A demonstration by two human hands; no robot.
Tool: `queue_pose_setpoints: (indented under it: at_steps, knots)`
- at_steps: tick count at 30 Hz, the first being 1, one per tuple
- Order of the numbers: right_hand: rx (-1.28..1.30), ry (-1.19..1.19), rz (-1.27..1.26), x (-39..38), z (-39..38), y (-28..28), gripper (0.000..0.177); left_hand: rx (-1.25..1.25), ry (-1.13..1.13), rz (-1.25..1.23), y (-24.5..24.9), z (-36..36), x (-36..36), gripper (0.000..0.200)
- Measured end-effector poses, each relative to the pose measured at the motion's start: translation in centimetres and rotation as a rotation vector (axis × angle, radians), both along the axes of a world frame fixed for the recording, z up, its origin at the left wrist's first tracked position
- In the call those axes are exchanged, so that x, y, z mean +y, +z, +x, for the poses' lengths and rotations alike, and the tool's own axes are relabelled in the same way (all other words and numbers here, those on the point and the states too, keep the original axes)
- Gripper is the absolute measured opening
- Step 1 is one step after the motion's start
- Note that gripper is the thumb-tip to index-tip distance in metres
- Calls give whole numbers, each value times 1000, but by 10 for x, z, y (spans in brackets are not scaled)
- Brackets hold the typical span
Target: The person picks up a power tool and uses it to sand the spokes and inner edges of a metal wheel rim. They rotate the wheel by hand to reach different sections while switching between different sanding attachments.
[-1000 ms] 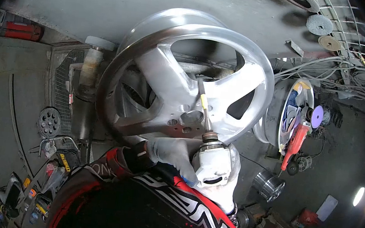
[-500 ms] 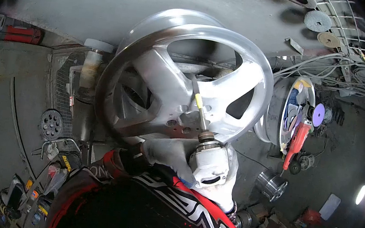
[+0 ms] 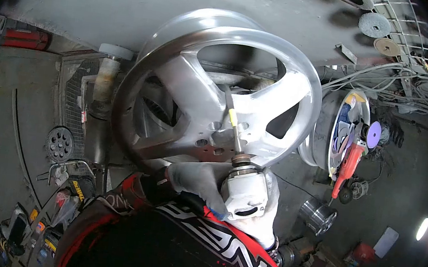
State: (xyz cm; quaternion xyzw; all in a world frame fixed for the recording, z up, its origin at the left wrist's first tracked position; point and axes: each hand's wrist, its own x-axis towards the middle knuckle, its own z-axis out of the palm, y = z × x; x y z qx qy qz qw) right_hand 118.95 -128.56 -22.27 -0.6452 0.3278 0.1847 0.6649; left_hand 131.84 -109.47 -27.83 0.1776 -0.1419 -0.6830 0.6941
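Two gloved hands close around a white power grinder (image 3: 244,195) low in the centre of the view. The left hand (image 3: 196,176) wraps its fingers over the tool's body from the left. The right hand (image 3: 262,226) cups it from beneath and to the right, fingers curled tight against the housing. From the grinder a long thin shaft (image 3: 232,120) with a yellow band runs up and slightly left, its tip resting on the face of a silver alloy wheel (image 3: 188,85) near the hub, among broad spokes. The wheel stands tilted on edge just above the hands. To the right, a second wheel (image 3: 316,129) holds a red angle grinder (image 3: 348,167) and a purple disc (image 3: 373,135). Round abrasive discs (image 3: 374,25) sit by a wire rack at the upper right, above a tangle of cables (image 3: 389,79). A red, black and white sleeve (image 3: 185,246) fills the bottom of the frame.
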Motion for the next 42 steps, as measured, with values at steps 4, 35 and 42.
queue_pose_setpoints:
  at_steps: [4,35,42]
  knots:
    - [-595,258,-294,10,7,5,100,-57,-34,30,1,-1,6,89]
    - [-490,183,-188,9,-5,5,99,-108,-62,119,4,-3,3,84]
    - [-211,-98,-55,-6,-14,-4,75,-143,-43,103,2,2,-21,78]
